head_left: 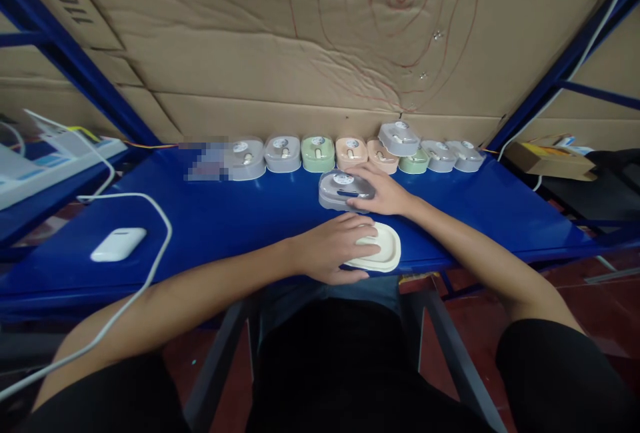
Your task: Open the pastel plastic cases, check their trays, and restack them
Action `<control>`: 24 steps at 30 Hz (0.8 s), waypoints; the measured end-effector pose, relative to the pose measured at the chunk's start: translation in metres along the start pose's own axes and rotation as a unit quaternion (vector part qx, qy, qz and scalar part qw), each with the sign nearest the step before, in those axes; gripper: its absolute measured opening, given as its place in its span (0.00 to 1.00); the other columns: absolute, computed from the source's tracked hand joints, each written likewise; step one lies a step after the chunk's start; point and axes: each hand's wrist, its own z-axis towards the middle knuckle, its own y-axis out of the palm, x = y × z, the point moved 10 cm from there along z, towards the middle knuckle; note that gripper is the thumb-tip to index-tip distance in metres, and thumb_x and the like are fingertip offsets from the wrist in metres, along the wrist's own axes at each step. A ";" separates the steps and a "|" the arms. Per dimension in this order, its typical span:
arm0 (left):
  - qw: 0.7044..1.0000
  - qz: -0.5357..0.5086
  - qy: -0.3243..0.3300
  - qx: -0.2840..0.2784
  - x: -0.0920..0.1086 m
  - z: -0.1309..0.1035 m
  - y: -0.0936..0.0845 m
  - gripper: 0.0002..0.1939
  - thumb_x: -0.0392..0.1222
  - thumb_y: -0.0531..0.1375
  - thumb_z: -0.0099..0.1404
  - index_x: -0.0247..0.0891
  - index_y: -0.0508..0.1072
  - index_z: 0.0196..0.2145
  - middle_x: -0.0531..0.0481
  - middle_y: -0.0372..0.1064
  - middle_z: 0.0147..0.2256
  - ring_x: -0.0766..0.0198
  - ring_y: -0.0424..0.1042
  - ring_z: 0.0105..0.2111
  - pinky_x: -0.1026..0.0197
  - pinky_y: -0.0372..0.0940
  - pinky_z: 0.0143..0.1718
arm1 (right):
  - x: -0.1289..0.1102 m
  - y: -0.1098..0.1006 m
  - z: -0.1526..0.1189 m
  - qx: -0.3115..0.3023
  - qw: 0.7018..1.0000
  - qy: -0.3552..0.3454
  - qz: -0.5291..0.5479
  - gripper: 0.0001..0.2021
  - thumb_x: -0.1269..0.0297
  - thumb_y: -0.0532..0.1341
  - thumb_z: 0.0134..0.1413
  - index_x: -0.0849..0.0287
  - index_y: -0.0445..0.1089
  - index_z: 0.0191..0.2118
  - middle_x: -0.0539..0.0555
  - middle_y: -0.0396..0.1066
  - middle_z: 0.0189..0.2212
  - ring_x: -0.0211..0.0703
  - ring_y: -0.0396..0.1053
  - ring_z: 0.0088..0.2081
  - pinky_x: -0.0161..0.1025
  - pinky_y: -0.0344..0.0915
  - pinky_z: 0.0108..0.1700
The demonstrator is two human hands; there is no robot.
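My right hand (383,190) grips the right end of a grey, see-through oval cover (337,190) with a round white label on top, its fingers and thumb around the side. Nearer to me, a shallow cream oval base (389,246) lies by the front edge of the table. My left hand (337,246) holds its left side, fingers over the top and thumb along the near rim. The cover sits just beyond the base, apart from it. What lies under my left palm is hidden.
Along the cardboard back wall runs a row of several lidded boxes in grey, green (319,153) and peach (351,153); one grey box (399,138) is stacked on top. A white earphone case (119,244) and a white cable (163,220) are at left. The blue table (240,220) has metal posts at both sides.
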 end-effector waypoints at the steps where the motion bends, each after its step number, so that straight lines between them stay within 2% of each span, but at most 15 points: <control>1: 1.000 0.001 -0.001 -0.001 0.000 0.000 0.000 0.18 0.49 0.68 0.79 0.38 0.83 0.60 0.30 0.81 0.61 0.33 0.76 0.67 0.33 0.72 0.68 | 0.000 0.000 -0.001 -0.001 1.000 0.001 -0.001 0.38 0.35 0.71 0.70 0.49 0.73 0.76 0.64 0.76 0.69 0.69 0.75 0.69 0.73 0.73 0.74; 8: 1.000 0.000 -0.001 -0.005 -0.001 0.002 -0.001 0.17 0.49 0.65 0.81 0.36 0.83 0.59 0.30 0.81 0.61 0.34 0.76 0.66 0.34 0.71 0.68 | -0.004 0.005 -0.005 0.001 1.000 -0.005 -0.009 0.40 0.36 0.71 0.70 0.51 0.70 0.78 0.66 0.74 0.69 0.71 0.74 0.70 0.72 0.74 0.73; 17: 1.000 0.019 -0.001 0.007 -0.004 0.000 -0.004 0.16 0.47 0.65 0.82 0.34 0.83 0.58 0.30 0.82 0.58 0.36 0.77 0.64 0.34 0.70 0.70 | 0.010 0.012 -0.009 0.016 1.000 0.003 -0.012 0.47 0.27 0.72 0.67 0.54 0.69 0.79 0.69 0.75 0.69 0.72 0.76 0.69 0.70 0.77 0.70; 20: 0.999 0.032 -0.029 -0.008 -0.014 -0.004 -0.002 0.16 0.48 0.65 0.83 0.39 0.83 0.60 0.33 0.81 0.60 0.37 0.76 0.66 0.37 0.70 0.71 | 0.016 -0.003 -0.010 0.045 0.999 0.019 -0.022 0.49 0.26 0.73 0.65 0.53 0.69 0.78 0.69 0.75 0.70 0.73 0.75 0.70 0.73 0.74 0.72; 24: 0.996 0.037 -0.074 -0.014 -0.033 -0.009 0.000 0.17 0.49 0.61 0.87 0.41 0.79 0.65 0.35 0.81 0.62 0.40 0.75 0.69 0.38 0.70 0.72 | 0.017 -0.042 -0.015 0.126 0.991 0.034 -0.040 0.48 0.25 0.74 0.62 0.48 0.69 0.78 0.67 0.75 0.72 0.75 0.73 0.73 0.76 0.68 0.77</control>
